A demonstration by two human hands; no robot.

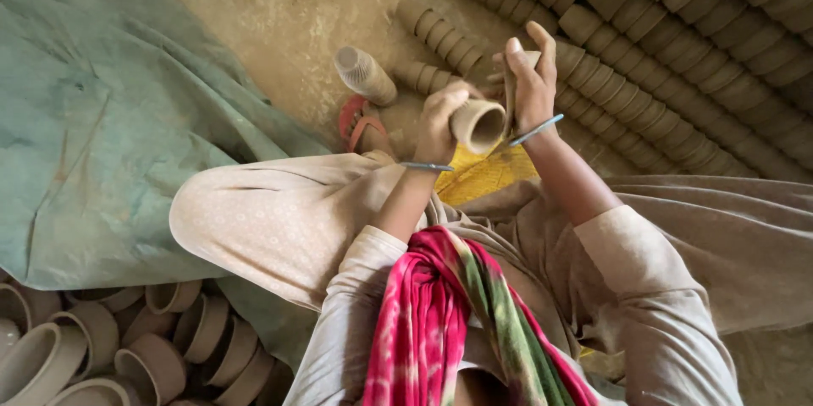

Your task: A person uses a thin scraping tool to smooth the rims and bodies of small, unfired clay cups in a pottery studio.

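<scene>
My left hand (442, 122) grips a raw clay cup (478, 125) by its side, the open mouth turned toward me. My right hand (532, 76) is raised just right of it and holds another clay piece (518, 63) upright, fingers wrapped around it; most of that piece is hidden. Both wrists carry thin blue bangles. The two hands are close together above my lap, over a yellow woven mat (487, 176).
Long rows of nested clay cups (660, 59) lie on the dirt floor ahead and to the right. A short stack of cups (364, 76) lies by my red sandal (360, 118). A green tarp (102, 118) covers the left. Wider clay bowls (102, 347) crowd the lower left.
</scene>
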